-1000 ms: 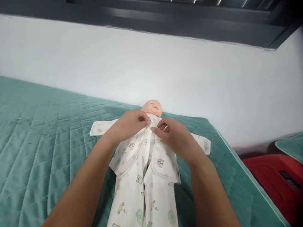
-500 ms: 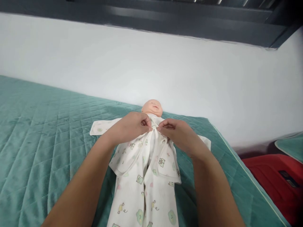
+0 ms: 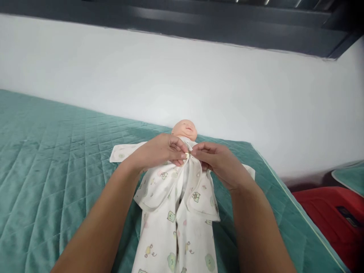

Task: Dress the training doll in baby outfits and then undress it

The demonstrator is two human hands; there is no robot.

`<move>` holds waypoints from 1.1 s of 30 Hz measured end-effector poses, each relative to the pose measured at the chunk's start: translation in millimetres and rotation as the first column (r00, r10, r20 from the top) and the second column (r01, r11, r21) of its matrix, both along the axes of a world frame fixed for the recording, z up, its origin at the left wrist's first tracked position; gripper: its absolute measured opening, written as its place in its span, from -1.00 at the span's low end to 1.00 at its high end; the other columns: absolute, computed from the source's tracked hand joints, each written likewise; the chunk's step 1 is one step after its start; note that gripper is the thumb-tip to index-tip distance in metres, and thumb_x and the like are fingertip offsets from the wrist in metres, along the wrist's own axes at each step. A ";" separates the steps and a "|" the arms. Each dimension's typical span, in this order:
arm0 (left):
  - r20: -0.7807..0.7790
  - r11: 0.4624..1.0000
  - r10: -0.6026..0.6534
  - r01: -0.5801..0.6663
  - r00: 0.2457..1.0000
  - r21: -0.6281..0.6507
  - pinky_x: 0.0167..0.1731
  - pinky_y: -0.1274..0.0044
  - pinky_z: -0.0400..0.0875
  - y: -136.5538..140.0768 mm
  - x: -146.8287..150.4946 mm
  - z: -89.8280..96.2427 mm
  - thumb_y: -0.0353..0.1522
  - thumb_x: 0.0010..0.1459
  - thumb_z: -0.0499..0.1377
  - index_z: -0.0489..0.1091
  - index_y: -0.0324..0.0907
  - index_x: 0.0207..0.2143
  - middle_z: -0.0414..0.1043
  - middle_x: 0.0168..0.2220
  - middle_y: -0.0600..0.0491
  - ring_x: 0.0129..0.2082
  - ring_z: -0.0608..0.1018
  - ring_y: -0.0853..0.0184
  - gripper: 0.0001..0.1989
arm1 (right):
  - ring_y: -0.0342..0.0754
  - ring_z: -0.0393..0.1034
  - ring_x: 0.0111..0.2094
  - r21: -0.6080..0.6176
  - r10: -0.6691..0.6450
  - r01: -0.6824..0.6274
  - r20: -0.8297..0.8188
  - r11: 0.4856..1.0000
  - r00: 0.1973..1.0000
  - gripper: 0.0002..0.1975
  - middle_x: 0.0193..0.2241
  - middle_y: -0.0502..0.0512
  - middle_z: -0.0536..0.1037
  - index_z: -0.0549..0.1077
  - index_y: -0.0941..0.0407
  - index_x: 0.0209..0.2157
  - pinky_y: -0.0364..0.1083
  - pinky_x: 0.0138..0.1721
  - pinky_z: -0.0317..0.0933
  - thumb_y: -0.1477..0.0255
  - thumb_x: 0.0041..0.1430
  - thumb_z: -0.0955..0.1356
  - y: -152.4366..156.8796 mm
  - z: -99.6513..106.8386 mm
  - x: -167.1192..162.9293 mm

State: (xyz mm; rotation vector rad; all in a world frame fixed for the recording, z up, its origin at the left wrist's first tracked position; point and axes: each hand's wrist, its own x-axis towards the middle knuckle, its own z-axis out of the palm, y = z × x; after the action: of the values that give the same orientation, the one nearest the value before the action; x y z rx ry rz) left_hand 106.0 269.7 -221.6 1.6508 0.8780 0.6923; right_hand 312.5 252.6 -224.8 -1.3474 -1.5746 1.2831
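Observation:
A baby doll [image 3: 184, 129] lies on its back with its head toward the wall, dressed in a white baby jacket [image 3: 159, 185] with small animal prints. Matching printed pants [image 3: 173, 242] cover its legs. My left hand [image 3: 163, 151] pinches one front edge of the jacket at the upper chest. Opposite it, my right hand [image 3: 218, 159] pinches the other edge, fingertips almost meeting the left ones. A small round fastener [image 3: 187, 155] shows between them. Below this spot the jacket front hangs apart. The doll's arms are inside the sleeves or hidden.
Under the doll is a green quilted bedspread [image 3: 71, 163], its edge running down the right side. A white wall [image 3: 182, 83] stands behind, with a dark metal frame [image 3: 182, 24] overhead. Beyond the bed's right edge sits a red plastic object [image 3: 327, 212].
My fingertips have shifted slightly on the jacket's edges, and the small round fastener now shows between them. The whole view has moved a little; the doll lies as before.

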 end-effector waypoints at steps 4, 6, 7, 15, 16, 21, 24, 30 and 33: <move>0.033 0.999 0.044 -0.043 0.999 -0.027 -0.28 0.54 0.51 -0.2 0.2 -1.2 -0.39 0.07 0.23 0.50 -0.22 -0.32 0.52 -0.36 0.04 -0.35 0.58 0.38 -0.90 | -0.23 0.21 -0.53 -0.030 0.003 -0.003 -0.008 1.000 1.000 -0.81 -0.54 -0.06 0.36 0.52 0.13 -0.37 -0.19 -0.47 0.12 0.30 0.05 0.45 -0.7 0.9 -0.6; -0.002 0.999 0.044 -0.044 0.999 -0.024 -0.31 0.55 0.49 -1.9 1.2 0.4 -0.38 0.07 0.23 0.49 -0.21 -0.31 0.52 -0.38 0.05 -0.36 0.58 0.37 -0.89 | -0.22 0.23 -0.52 -0.030 0.013 -0.013 0.013 0.999 1.000 -0.82 -0.53 -0.05 0.38 0.53 0.12 -0.36 -0.18 -0.46 0.14 0.31 0.04 0.45 -1.2 1.1 -0.6; -0.031 0.999 0.044 -0.045 0.999 -0.014 -0.33 0.55 0.48 -3.0 1.6 1.7 -0.36 0.07 0.22 0.49 -0.20 -0.31 0.52 -0.39 0.06 -0.38 0.58 0.37 -0.88 | -0.21 0.24 -0.52 -0.025 0.019 -0.019 0.033 1.000 0.999 -0.83 -0.53 -0.05 0.39 0.53 0.12 -0.36 -0.18 -0.45 0.15 0.31 0.05 0.45 -1.6 1.3 -0.5; -0.242 0.992 0.079 -0.052 0.967 0.116 -0.50 0.60 0.34 -7.6 3.5 8.4 -0.34 0.05 0.19 0.45 -0.16 -0.35 0.47 -0.49 0.13 -0.49 0.55 0.37 -0.89 | -0.21 0.27 -0.50 0.000 0.031 -0.031 0.096 1.000 0.995 -0.86 -0.51 -0.04 0.42 0.54 0.11 -0.35 -0.18 -0.44 0.17 0.33 0.05 0.44 -2.3 1.4 0.9; -0.240 0.992 0.075 -0.049 0.968 0.115 -0.49 0.60 0.34 -7.2 3.5 8.1 -0.34 0.06 0.18 0.44 -0.17 -0.38 0.46 -0.50 0.13 -0.49 0.55 0.36 -0.91 | -0.21 0.27 -0.50 0.002 0.035 -0.035 0.097 0.999 0.995 -0.86 -0.50 -0.04 0.42 0.54 0.11 -0.35 -0.18 -0.44 0.17 0.34 0.06 0.44 -1.9 1.0 1.2; -0.202 0.994 0.060 -0.040 0.977 0.103 -0.45 0.58 0.38 -5.0 2.4 5.8 -0.36 0.08 0.17 0.42 -0.18 -0.44 0.45 -0.51 0.13 -0.50 0.54 0.39 -0.91 | -0.21 0.28 -0.47 0.010 0.076 -0.076 0.068 0.997 0.995 -0.86 -0.46 -0.03 0.44 0.55 0.11 -0.32 -0.18 -0.42 0.19 0.35 0.07 0.44 -1.2 -0.3 3.2; -0.141 0.995 0.073 -0.062 0.987 0.079 -0.42 0.58 0.41 -4.5 2.4 5.3 -0.36 0.09 0.17 0.42 -0.20 -0.44 0.46 -0.50 0.11 -0.50 0.54 0.40 -0.90 | -0.21 0.29 -0.44 0.021 0.098 -0.099 0.040 0.995 0.994 -0.83 -0.41 -0.01 0.46 0.55 0.10 -0.28 -0.19 -0.41 0.19 0.34 0.08 0.44 -1.5 -0.3 4.2; -0.031 0.994 0.104 -0.104 0.994 -0.024 -0.39 0.58 0.45 -3.9 5.7 3.0 -0.38 0.08 0.22 0.42 -0.22 -0.42 0.49 -0.50 0.08 -0.48 0.55 0.41 -0.92 | -0.19 0.31 -0.44 -0.006 0.101 -0.101 0.046 0.995 0.994 -0.83 -0.41 -0.01 0.46 0.51 0.11 -0.28 -0.19 -0.43 0.22 0.35 0.07 0.44 -3.3 1.3 0.3; 0.013 0.991 0.119 -0.118 0.993 -0.059 -0.38 0.56 0.47 -2.2 5.8 0.0 -0.38 0.06 0.25 0.37 -0.21 -0.42 0.50 -0.50 0.07 -0.48 0.56 0.40 -0.89 | -0.20 0.30 -0.47 -0.019 0.080 -0.078 0.074 0.997 0.994 -0.84 -0.43 -0.02 0.46 0.49 0.10 -0.29 -0.19 -0.45 0.21 0.39 0.05 0.43 -5.5 3.0 -3.7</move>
State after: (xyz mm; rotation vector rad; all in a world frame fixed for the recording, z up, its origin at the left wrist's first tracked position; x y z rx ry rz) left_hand 111.8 267.5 -221.6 1.5493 0.9814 0.7535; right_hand 308.9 247.1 -221.8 -1.3700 -1.6871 1.3088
